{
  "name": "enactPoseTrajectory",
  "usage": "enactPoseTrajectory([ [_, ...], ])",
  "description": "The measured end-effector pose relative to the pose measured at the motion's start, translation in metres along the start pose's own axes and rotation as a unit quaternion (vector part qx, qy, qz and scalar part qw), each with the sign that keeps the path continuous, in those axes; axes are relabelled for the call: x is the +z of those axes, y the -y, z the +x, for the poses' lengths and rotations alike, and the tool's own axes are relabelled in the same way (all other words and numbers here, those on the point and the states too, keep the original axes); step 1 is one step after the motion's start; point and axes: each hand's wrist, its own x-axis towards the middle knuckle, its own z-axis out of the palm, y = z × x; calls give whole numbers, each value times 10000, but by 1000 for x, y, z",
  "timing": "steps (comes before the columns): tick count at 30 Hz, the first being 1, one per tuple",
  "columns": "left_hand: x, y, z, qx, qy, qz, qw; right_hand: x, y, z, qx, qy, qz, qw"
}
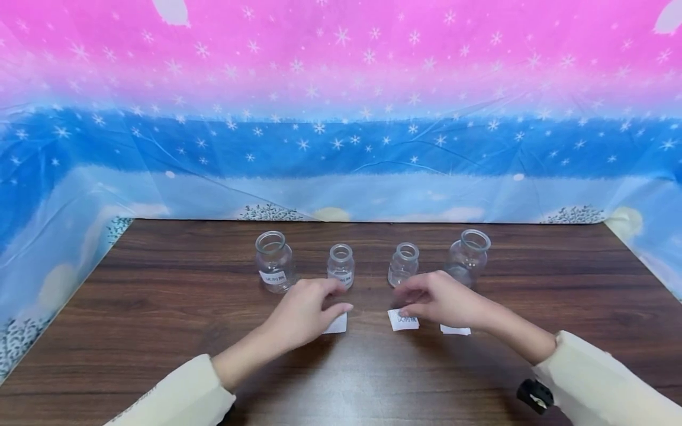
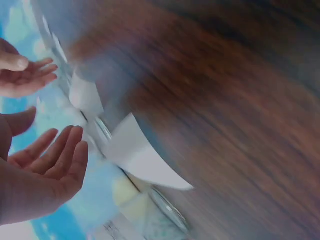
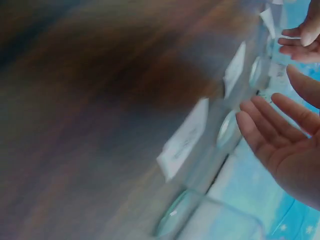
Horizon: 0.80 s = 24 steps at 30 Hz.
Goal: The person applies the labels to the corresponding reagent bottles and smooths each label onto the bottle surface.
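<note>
In the head view my left hand [image 1: 306, 310] hovers in front of a small glass jar [image 1: 341, 260] with a printed label, over a white paper slip [image 1: 337, 325] that it partly covers. The left wrist view shows that hand's fingers [image 2: 65, 160] loosely bent, holding nothing. My right hand [image 1: 444, 299] is over a printed paper slip [image 1: 406, 322], its thumb overlapping the slip in the head view. Its fingers [image 3: 272, 135] are spread and relaxed. Behind it stand another small jar [image 1: 403, 266] and a large jar [image 1: 469, 254], both partly hidden.
A large glass jar [image 1: 273, 260] with a printed label stands at the left end of the row. One more white slip [image 1: 455, 331] lies under the right wrist. The dark wooden table [image 1: 133, 307] ends at a pink and blue snowflake cloth [image 1: 341, 136].
</note>
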Motion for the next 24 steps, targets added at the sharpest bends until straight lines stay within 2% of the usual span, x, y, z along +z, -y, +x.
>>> enactPoseTrajectory([
  [5,14,-13,5,495,530,-89,9973,3,-13,-15,82,-472,-422,9980],
  [9,28,-21,13,701,821,156,9940,8,-19,-20,120,-438,-528,9976],
  [15,45,-28,24,280,1210,712,9897,16,-20,-24,215,-467,-679,9964],
  [19,54,-31,30,115,1258,945,9875,19,-21,-24,207,-536,-712,9958],
  [24,60,-33,35,1,1301,953,9869,22,-23,-23,145,-528,-610,9966],
])
